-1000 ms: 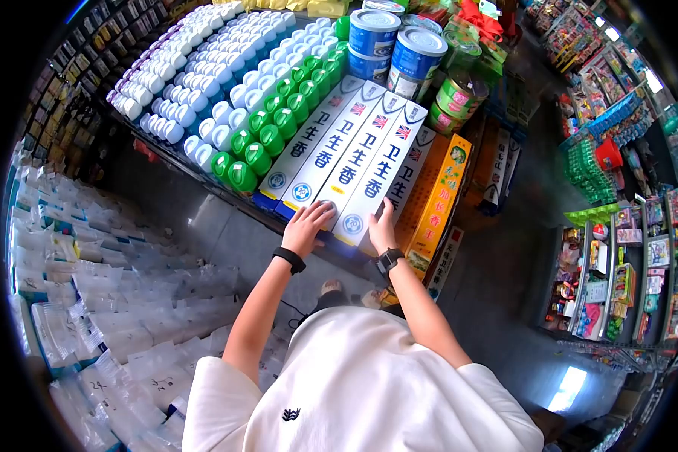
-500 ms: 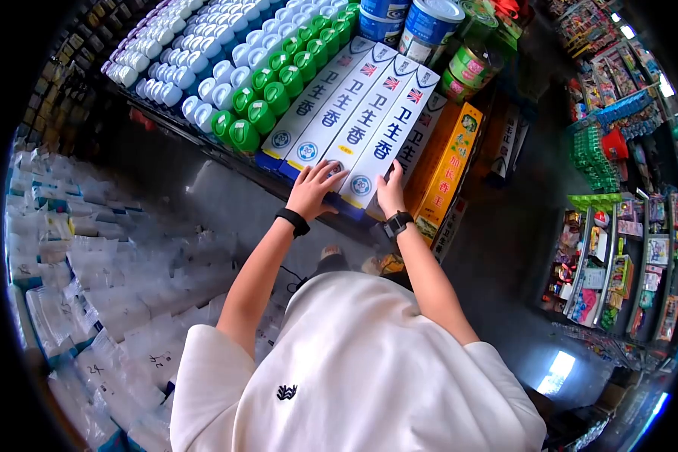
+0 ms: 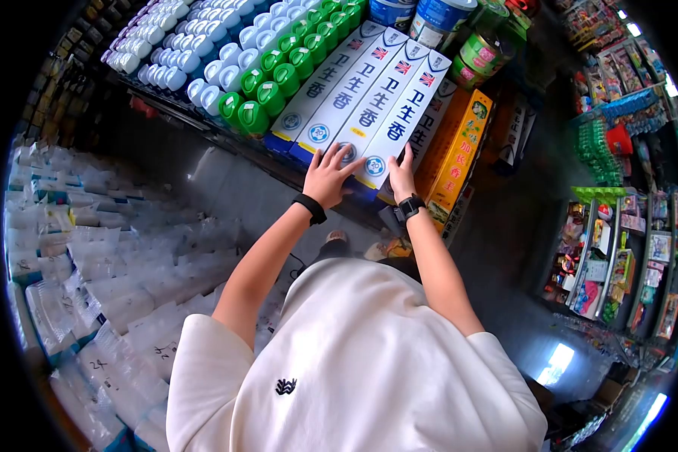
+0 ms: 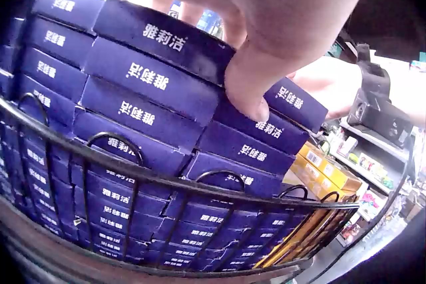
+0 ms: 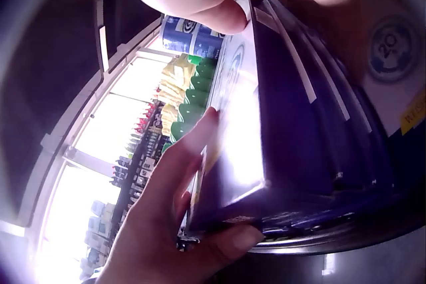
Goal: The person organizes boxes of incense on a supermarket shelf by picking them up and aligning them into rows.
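A: The left hand first! How is it held?

B: Spread, clearly. Its fingers are splayed over the near ends of the long white cardboard boxes with dark Chinese lettering, and its thumb is pressed to the blue-purple end faces just below.

A: And the right hand?

B: Held just to the right of the left one. Its thumb is laid on top of the rightmost white box, its fingers are set along that box's outer side; whether the box is truly pinched cannot be told.

A: So the white boxes are placed right under both hands!

B: Side by side, stretched away from the fingertips. Beneath the left hand, end faces printed in white are stacked in layers behind a curved black wire rail.

A: A black band is worn on the left wrist, a black square-faced watch on the right!

B: Farther out, to the right of the right hand, a long orange-yellow box with red lettering is seen. Ahead and left of the left hand, green plastic caps are lined up, with pale blue-white caps ranked past them.

A: Straight ahead, beyond the boxes?

B: Blue cylindrical cans! And behind the left hand, white packages in clear plastic are heaped.
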The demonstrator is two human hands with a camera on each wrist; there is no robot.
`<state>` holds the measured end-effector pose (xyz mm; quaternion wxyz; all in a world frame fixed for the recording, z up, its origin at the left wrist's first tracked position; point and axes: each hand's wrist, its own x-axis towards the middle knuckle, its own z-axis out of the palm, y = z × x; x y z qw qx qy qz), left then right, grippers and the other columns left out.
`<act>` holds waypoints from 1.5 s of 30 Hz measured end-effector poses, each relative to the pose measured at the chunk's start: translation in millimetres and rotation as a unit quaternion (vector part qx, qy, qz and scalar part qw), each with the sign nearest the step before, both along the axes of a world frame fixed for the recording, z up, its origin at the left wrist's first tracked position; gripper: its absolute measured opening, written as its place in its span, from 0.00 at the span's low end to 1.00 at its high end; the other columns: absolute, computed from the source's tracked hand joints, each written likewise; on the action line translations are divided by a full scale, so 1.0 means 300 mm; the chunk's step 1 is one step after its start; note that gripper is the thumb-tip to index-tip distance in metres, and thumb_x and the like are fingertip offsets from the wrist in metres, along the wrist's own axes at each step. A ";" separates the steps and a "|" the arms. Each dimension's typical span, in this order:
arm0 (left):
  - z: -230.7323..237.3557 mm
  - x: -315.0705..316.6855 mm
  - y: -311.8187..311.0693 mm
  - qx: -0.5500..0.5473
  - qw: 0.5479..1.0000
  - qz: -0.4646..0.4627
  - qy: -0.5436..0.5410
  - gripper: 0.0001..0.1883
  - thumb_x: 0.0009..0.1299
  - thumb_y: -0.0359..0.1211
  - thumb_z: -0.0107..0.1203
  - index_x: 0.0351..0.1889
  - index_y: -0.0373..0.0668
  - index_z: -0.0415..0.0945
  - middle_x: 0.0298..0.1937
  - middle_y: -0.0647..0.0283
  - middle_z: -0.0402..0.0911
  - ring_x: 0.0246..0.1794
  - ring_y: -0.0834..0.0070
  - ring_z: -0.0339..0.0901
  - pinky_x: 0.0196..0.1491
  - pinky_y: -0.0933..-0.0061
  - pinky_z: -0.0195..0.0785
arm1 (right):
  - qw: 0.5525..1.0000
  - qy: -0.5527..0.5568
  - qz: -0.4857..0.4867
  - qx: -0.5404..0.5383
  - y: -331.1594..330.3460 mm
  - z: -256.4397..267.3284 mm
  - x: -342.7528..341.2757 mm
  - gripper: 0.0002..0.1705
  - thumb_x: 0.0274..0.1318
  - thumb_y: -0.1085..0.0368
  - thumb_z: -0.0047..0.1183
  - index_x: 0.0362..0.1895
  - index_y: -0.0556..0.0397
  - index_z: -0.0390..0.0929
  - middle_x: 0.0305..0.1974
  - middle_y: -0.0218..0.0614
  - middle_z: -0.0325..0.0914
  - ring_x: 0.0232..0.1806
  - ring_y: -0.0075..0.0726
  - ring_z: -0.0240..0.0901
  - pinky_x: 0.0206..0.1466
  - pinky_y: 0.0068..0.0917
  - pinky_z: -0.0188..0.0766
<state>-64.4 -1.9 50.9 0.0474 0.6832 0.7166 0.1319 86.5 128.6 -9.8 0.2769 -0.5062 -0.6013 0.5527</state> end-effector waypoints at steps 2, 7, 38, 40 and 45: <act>-0.006 -0.001 -0.004 0.010 1.000 -0.002 0.005 0.45 0.48 0.38 0.68 0.65 0.72 0.57 0.68 0.66 0.56 0.70 0.61 0.50 0.66 0.49 0.47 | 0.999 0.029 -0.005 -0.046 -0.005 0.011 -0.001 0.37 0.61 0.63 0.37 0.70 0.51 0.36 0.66 0.53 0.51 0.64 0.53 0.55 0.63 0.37 0.56; -0.021 0.004 -0.003 0.010 1.000 0.005 0.010 0.45 0.50 0.39 0.67 0.66 0.73 0.55 0.68 0.66 0.56 0.70 0.61 0.50 0.66 0.48 0.46 | 0.997 0.023 -0.039 -0.064 -0.015 0.034 -0.014 0.36 0.62 0.61 0.37 0.70 0.52 0.37 0.66 0.52 0.51 0.65 0.52 0.55 0.63 0.36 0.56; -0.049 -0.037 0.001 0.024 0.999 -0.026 0.001 0.48 0.41 0.43 0.71 0.63 0.74 0.59 0.67 0.68 0.57 0.69 0.65 0.51 0.64 0.51 0.44 | 0.996 -0.039 -0.059 -0.054 -0.015 -0.047 -0.005 0.24 0.63 0.54 0.40 0.49 0.65 0.69 0.48 0.53 0.73 0.50 0.51 0.71 0.52 0.36 0.66; -0.040 -0.036 -0.003 0.017 0.999 -0.032 0.011 0.49 0.40 0.43 0.71 0.64 0.74 0.58 0.67 0.68 0.57 0.69 0.64 0.51 0.64 0.51 0.44 | 0.997 -0.018 -0.064 -0.049 -0.020 -0.048 -0.005 0.24 0.62 0.54 0.41 0.49 0.65 0.69 0.48 0.53 0.74 0.50 0.50 0.71 0.52 0.36 0.66; -0.056 -0.020 -0.002 0.042 0.998 -0.014 0.043 0.50 0.39 0.44 0.71 0.64 0.73 0.58 0.67 0.67 0.57 0.68 0.63 0.52 0.64 0.50 0.44 | 0.990 0.040 -0.098 -0.092 -0.021 -0.102 -0.003 0.36 0.62 0.51 0.42 0.63 0.68 0.54 0.62 0.56 0.59 0.64 0.49 0.57 0.63 0.33 0.56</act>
